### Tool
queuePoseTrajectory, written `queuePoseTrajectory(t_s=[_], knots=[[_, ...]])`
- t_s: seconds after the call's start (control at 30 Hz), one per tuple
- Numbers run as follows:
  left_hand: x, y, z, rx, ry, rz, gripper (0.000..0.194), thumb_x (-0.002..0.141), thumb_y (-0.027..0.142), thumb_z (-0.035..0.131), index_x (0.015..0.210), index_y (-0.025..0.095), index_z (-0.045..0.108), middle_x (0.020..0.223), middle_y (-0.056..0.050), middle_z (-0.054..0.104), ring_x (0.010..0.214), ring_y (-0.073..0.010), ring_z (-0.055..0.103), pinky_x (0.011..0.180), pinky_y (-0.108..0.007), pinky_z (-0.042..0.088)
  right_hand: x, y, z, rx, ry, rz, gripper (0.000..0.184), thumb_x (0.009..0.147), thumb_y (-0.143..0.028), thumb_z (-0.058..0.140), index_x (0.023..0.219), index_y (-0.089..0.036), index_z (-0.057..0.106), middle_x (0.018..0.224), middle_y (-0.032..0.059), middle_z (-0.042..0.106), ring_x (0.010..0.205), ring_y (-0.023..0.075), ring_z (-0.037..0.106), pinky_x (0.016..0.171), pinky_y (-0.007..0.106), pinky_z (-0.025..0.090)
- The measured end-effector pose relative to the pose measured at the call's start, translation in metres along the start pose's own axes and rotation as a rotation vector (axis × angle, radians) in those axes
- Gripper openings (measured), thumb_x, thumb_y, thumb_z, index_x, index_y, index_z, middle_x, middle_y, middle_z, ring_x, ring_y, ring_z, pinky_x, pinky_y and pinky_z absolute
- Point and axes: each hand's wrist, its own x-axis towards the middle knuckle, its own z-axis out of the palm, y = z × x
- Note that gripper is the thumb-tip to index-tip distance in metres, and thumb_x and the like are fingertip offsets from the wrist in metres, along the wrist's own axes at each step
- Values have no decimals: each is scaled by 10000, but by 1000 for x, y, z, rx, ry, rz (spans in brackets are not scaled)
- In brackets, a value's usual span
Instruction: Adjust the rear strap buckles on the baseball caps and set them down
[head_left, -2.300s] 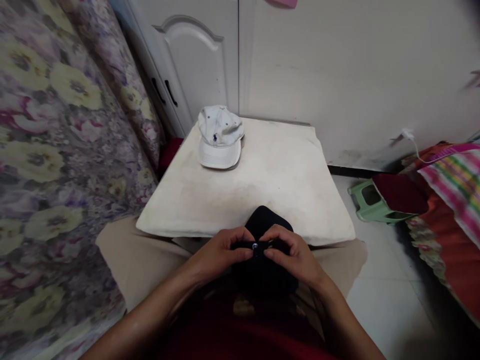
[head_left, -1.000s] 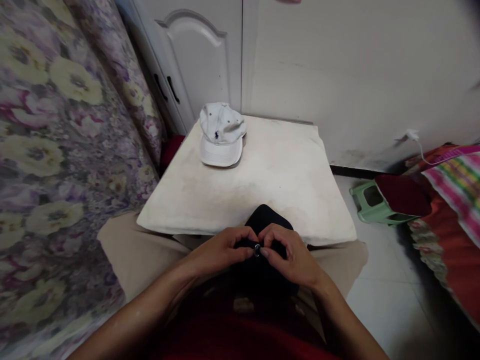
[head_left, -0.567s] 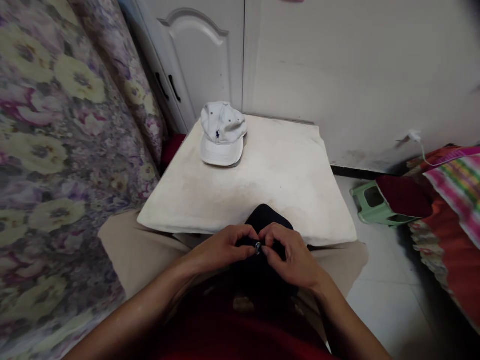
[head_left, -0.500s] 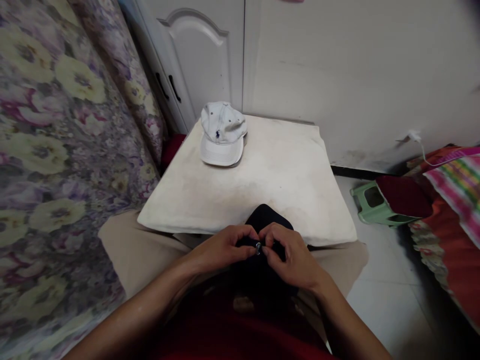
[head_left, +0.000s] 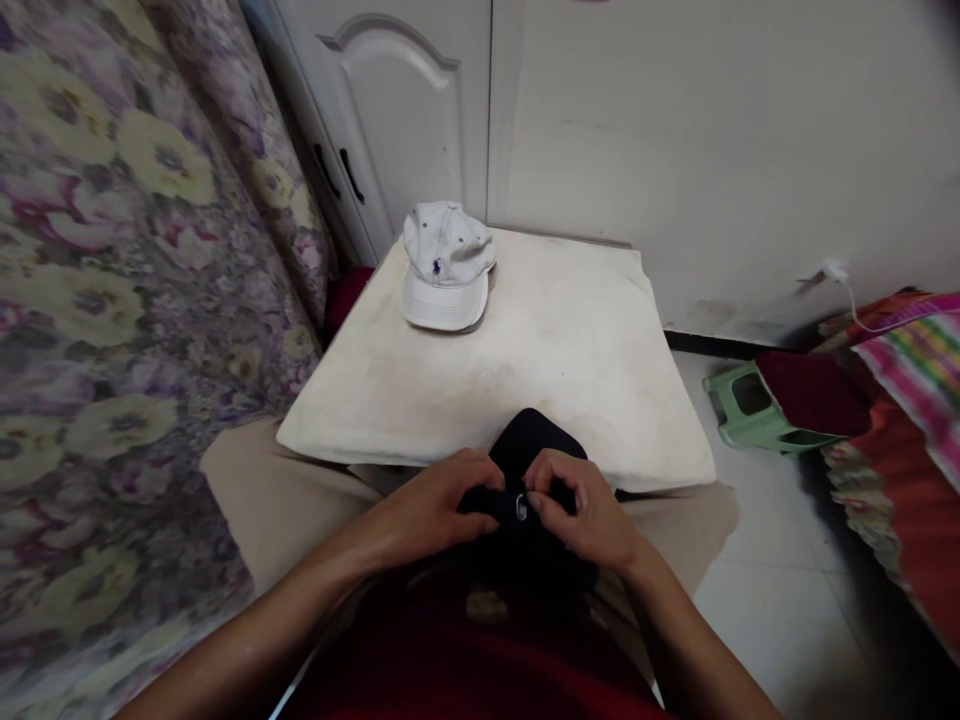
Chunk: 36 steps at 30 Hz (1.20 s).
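A black cap (head_left: 534, 437) lies in my lap, its rounded brim against the front edge of the white-covered table (head_left: 555, 340). A small silver buckle (head_left: 521, 507) shows on its dark strap between my hands. My left hand (head_left: 442, 505) grips the black cloth left of the buckle, thumb below and fingers above. With thumb and forefinger pinched, my right hand (head_left: 581, 505) holds the strap just right of the buckle. Much of the cap is lost in shadow. A pale cap (head_left: 446, 265) with a small dark rider emblem sits at the table's far left.
A floral curtain (head_left: 135, 330) hangs along the left. Behind the table stand a white cabinet door (head_left: 405, 120) and a pale wall (head_left: 675, 130). On the right are a green stool (head_left: 742, 405) with a dark red top and a bed with an orange cover (head_left: 900, 500).
My left thumb and fingers have drawn back left from the buckle and spread apart, leaving it in plain view. My right hand has shifted slightly right, still pinching.
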Motion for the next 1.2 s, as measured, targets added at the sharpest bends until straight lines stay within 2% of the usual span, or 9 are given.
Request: queuePoseTrajectory(t_s=[0.17, 0.37, 0.47, 0.67, 0.93, 1.2], knots=[[7, -11, 0, -266, -45, -17, 71, 843, 257, 591, 868, 192, 604, 810, 7, 590, 789, -177, 527, 714, -283, 384, 1, 1, -5, 123, -27, 27, 137, 828, -164, 596, 726, -209, 515, 867, 27, 628, 799, 170, 584, 709, 293, 446], [14, -7, -2, -412, -59, 34, 182, 861, 354, 627, 869, 180, 574, 754, 32, 530, 699, -135, 466, 640, -256, 347, 3, 1, -5, 188, 39, 63, 137, 816, -178, 622, 720, -206, 530, 849, 20, 616, 758, 157, 565, 656, 269, 442], [14, 0, -2, -390, -31, 14, 185, 848, 359, 630, 872, 183, 577, 732, 38, 528, 670, -128, 463, 613, -245, 343, 4, -2, -2, 164, 66, 98, 143, 807, -172, 616, 704, -207, 523, 829, 18, 614, 738, 155, 560, 638, 267, 439], [17, 8, 0, -230, 14, -66, 101, 828, 256, 590, 854, 172, 639, 716, 30, 550, 663, -132, 484, 594, -244, 342, 6, -8, 2, 12, 114, 127, 149, 776, -147, 592, 678, -210, 500, 793, 15, 619, 735, 165, 570, 672, 294, 437], [21, 0, 4, -226, 25, -48, 108, 810, 222, 580, 860, 168, 659, 720, 26, 583, 656, -132, 508, 598, -244, 367, 7, -9, 4, -99, 114, 118, 169, 760, -123, 583, 672, -217, 474, 790, 17, 629, 753, 177, 589, 689, 305, 445], [23, 6, 4, -263, 18, -69, 122, 784, 263, 605, 842, 167, 653, 712, 20, 592, 647, -138, 517, 597, -252, 371, 7, -10, 2, -84, 97, 128, 175, 762, -111, 582, 675, -217, 473, 813, 21, 641, 774, 183, 597, 692, 312, 444]])
